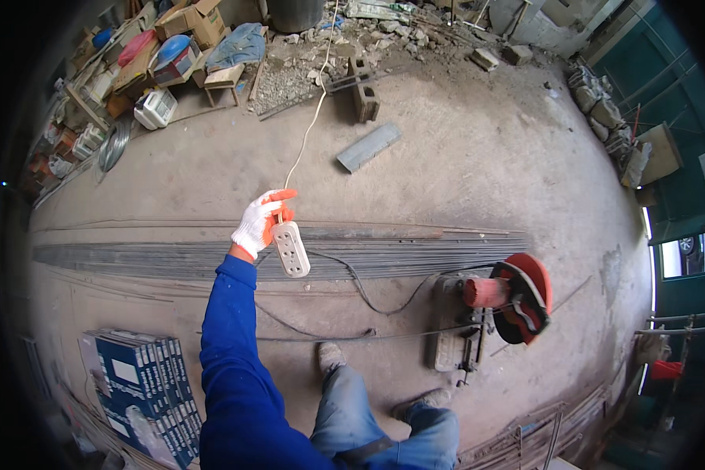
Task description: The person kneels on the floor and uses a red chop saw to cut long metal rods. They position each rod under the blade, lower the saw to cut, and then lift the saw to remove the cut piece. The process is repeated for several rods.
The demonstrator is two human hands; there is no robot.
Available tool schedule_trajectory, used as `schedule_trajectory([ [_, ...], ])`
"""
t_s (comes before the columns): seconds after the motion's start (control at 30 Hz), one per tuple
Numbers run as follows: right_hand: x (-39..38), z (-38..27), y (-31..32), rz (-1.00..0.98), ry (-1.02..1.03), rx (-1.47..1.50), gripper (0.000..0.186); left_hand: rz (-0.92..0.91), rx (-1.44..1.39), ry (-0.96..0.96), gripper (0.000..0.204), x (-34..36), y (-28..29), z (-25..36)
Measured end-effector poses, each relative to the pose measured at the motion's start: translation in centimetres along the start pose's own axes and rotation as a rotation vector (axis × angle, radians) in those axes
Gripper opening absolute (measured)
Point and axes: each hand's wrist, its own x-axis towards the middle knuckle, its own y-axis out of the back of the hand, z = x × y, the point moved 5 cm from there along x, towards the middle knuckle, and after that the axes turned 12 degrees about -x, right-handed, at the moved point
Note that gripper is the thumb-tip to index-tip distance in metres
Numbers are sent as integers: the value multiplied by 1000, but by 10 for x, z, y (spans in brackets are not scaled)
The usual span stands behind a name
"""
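My left hand point(257, 225), in a white glove with orange palm and fingertips, reaches out above the floor. Its fingers are closed on a white power strip point(291, 249) at the end where the cord enters. The strip's row of sockets faces up at me. From it a pale cord point(307, 131) runs away to the far rubble. Below the strip lies a long bundle of thin steel bars point(415, 259). A red cut-off saw point(517, 296) stands to the right on a grey base, and a black cable point(360, 287) curves left from it. My right hand is out of view.
Stacked blue-and-white boxes point(137, 384) stand at the near left. A hollow block point(363, 94) and a grey metal channel point(370, 146) lie ahead, before the rubble. A single rod point(415, 334) crosses in front of my feet. More rods point(517, 439) lie at the near right.
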Motion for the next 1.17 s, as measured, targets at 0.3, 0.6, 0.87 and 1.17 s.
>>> schedule_trajectory([
  [0.3,-98,73,56,253,56,265,9,-279,-75,-39,47,-86,-87,199],
  [0.6,-143,-153,266,715,287,316,19,-94,1376,-813,30,-59,-147,238],
  [0.87,-182,-461,483,495,735,283,20,683,1201,-826,18,17,-93,297],
  [1.17,-301,-796,735,702,1402,-299,24,1243,985,-846,22,34,-82,446],
])
